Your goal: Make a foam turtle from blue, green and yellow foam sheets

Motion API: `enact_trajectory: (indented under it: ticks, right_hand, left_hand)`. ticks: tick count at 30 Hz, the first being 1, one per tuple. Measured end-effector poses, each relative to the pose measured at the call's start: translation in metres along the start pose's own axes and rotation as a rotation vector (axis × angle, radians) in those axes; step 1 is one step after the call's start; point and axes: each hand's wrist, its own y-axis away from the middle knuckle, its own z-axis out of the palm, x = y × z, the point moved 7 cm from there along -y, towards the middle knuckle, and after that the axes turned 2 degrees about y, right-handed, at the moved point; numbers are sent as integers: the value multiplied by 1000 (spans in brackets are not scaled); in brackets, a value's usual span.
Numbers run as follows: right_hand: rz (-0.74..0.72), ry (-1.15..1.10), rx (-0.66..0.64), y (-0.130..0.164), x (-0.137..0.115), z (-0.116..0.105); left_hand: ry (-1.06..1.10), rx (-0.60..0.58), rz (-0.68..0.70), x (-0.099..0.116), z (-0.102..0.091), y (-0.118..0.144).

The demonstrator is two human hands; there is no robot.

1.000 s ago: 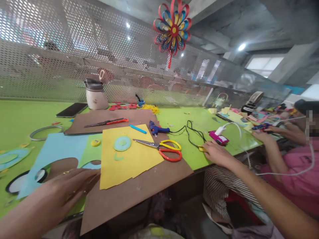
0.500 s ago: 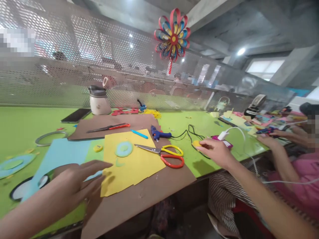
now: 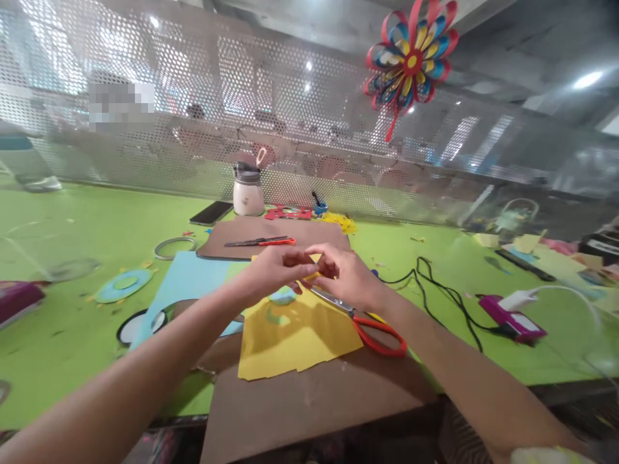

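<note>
Close together over the yellow sheet [image 3: 300,345], my left hand [image 3: 273,270] and my right hand [image 3: 348,274] meet at the fingertips. Between them is a small yellow piece [image 3: 312,276], mostly hidden by the fingers; both hands seem closed on it. Beneath lies a light-blue paper ring [image 3: 283,296], partly covered. Scissors with red and yellow handles [image 3: 380,335] rest under my right wrist, blades toward my fingers. The light-blue sheet [image 3: 193,277] is left of the yellow one. Behind my hands lies a second, red-handled pair of scissors [image 3: 275,241].
Brown board [image 3: 319,406] underlies the sheets. Farther back stand a phone [image 3: 211,212] and a white jug [image 3: 248,196]. A blue paper ring with yellow bits [image 3: 123,285] and a tape roll [image 3: 133,327] lie left. A black cord [image 3: 425,290] and magenta power strip [image 3: 515,319] are right.
My right hand has come in from the right with the yellow piece, and my left hand has risen to meet it. The view has swung right relative to the co-worker, now out of sight.
</note>
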Motion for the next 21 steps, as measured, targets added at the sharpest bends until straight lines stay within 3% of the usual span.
enact_trajectory:
  ticks: [4, 12, 21]
  right_hand:
    - [33, -55, -28, 2, 11, 11]
    - [244, -468, -96, 15, 24, 10]
    - [264, -470, 15, 21, 20, 16]
  left_hand:
    - [-46, 79, -15, -12, -2, 3]
    - [-30, 150, -49, -21, -18, 8]
    - [18, 118, -41, -24, -12, 8]
